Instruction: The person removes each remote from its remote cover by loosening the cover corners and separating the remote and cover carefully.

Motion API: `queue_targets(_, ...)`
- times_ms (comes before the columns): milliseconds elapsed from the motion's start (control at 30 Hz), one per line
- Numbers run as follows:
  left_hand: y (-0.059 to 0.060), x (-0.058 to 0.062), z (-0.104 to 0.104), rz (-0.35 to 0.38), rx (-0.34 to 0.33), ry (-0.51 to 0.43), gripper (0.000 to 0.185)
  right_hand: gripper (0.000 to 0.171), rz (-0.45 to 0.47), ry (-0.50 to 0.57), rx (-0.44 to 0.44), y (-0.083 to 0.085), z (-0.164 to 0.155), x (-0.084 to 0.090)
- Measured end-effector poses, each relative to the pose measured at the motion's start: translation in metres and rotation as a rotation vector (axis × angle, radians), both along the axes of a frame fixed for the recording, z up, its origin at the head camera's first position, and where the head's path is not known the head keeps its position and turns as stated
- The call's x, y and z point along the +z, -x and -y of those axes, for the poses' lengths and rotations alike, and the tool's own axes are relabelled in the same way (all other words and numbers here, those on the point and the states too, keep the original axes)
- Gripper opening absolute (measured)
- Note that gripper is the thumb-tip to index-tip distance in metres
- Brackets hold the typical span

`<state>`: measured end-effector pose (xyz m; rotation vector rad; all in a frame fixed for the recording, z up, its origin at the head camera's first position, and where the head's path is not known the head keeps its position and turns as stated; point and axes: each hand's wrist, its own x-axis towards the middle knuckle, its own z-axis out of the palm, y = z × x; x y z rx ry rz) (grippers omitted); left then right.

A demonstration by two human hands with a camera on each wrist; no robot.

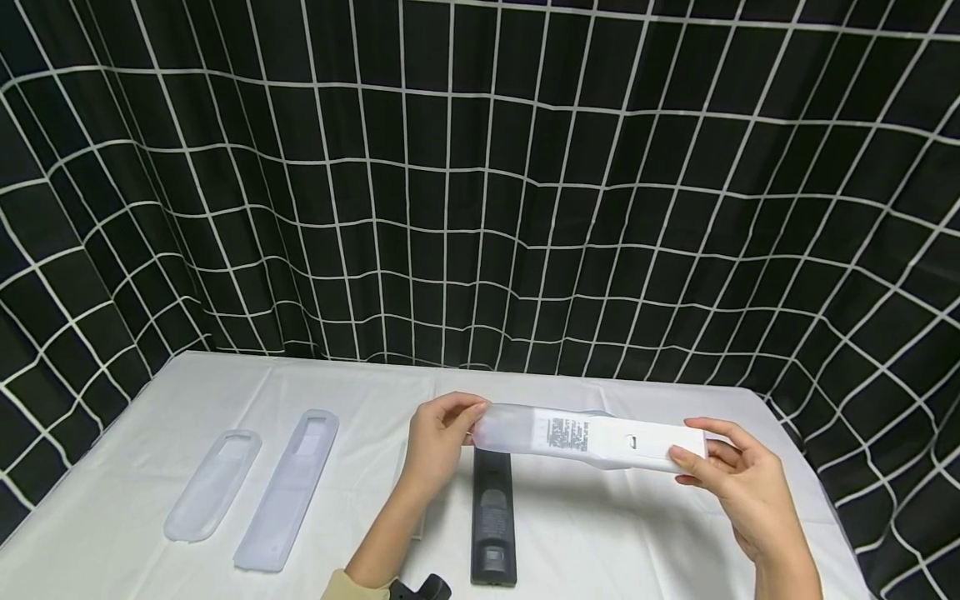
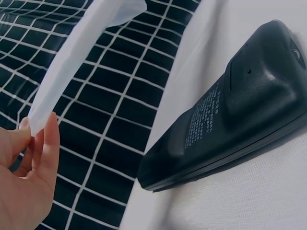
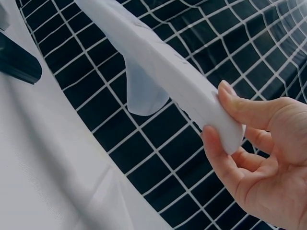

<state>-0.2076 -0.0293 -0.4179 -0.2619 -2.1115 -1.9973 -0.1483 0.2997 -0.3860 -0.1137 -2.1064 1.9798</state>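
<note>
Both hands hold a white remote control (image 1: pixel 637 442) level above the table, its back with a printed label facing up. A translucent silicone sleeve (image 1: pixel 517 429) covers its left part. My left hand (image 1: pixel 438 437) pinches the sleeve's end (image 2: pixel 41 112) between thumb and fingers. My right hand (image 1: pixel 738 479) grips the bare right end of the white remote control (image 3: pixel 216 120), thumb on one side, fingers behind. A loose flap of the translucent silicone sleeve (image 3: pixel 144 91) hangs under the remote. A black remote (image 1: pixel 492 517) lies face down on the table below the hands, also the black remote (image 2: pixel 230 105) in the left wrist view.
Two empty translucent sleeves (image 1: pixel 212 483) (image 1: pixel 288 490) lie side by side on the left of the white tablecloth (image 1: pixel 637 533). A black curtain with a white grid (image 1: pixel 480 183) hangs behind and around the table. A small black object (image 1: pixel 423 588) pokes in at the bottom edge.
</note>
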Motion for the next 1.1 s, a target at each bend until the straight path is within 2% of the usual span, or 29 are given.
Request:
queue_targets(467,0.001,0.002,0.003,0.007,0.02,0.004,0.012,0.045,-0.03,0.024,0.021,0.0,-0.005,-0.004)
queue_targets(1100,0.004,0.003,0.012,0.017,0.048,0.013,0.012,0.047,-0.035,0.034,-0.001,-0.001,-0.003,-0.002)
